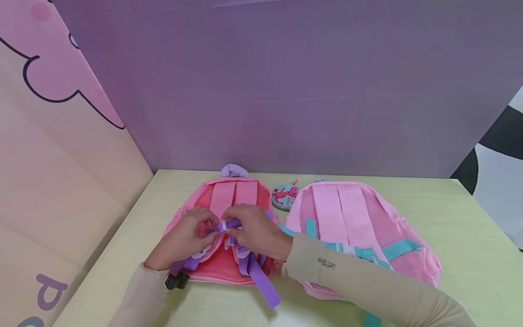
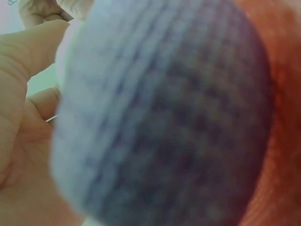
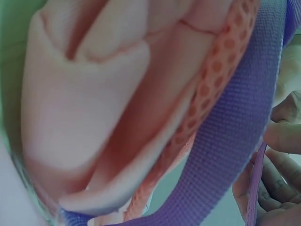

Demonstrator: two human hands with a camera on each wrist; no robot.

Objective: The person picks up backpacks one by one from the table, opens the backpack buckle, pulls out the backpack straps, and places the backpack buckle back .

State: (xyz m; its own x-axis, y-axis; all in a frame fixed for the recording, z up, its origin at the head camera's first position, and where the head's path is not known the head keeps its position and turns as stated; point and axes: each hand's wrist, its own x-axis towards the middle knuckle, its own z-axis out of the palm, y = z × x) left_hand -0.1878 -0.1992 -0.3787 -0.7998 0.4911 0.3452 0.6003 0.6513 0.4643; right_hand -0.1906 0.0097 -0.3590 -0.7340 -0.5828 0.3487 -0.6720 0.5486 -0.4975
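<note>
A coral-pink backpack point(image 1: 222, 195) lies with its shoulder straps facing up in the head view. Over its middle, my left hand point(image 1: 185, 234) pinches the left end of a purple chest strap at a white buckle point(image 1: 224, 225). From the other side, my right hand point(image 1: 255, 229) grips the purple strap close to that buckle. Blurred purple webbing point(image 2: 160, 117) covers most of the left wrist view and hides the fingertips' work. In the right wrist view, purple webbing point(image 3: 235, 103) runs past the backpack's mesh edge, and fingers point(image 3: 277, 183) hold a thin strap edge.
A lighter pink backpack point(image 1: 355, 209) with teal straps lies to the right, partly under my right forearm. Between the bags sits a small round teal pouch point(image 1: 284, 196). A loose purple strap end point(image 1: 263, 284) hangs toward the table's front. A purple wall point(image 1: 302, 91) stands behind.
</note>
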